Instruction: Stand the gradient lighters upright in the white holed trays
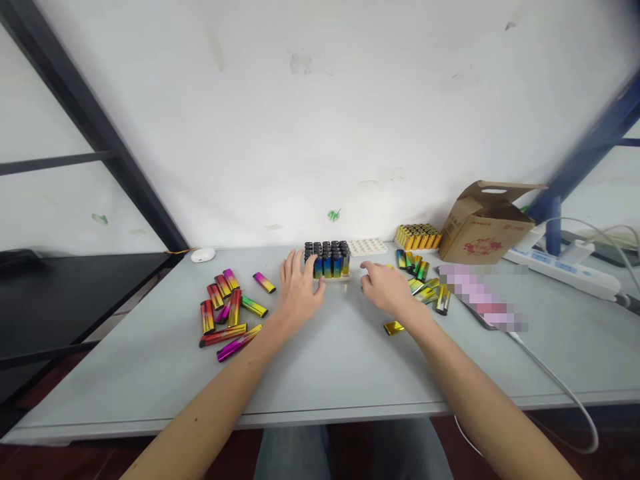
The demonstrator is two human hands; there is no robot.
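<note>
Forearms (210, 407), hands (300, 290) flanking lighters (326, 261); cardboard box (483, 223) rt.

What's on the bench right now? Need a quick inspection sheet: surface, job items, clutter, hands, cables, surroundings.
surface: pale grey table
job's things: upright blue-gradient lighters in a white tray with empty sockets; loose red-magenta lighters at left; loose gold-green lighters at right
clutter: cardboard box; pixelated object
grippers: left hand at the upright lighters; right hand beside the tray; neither visibly holds anything
cables: white cable; power strip
surroundings: white wall; black shelf; blue post
</note>
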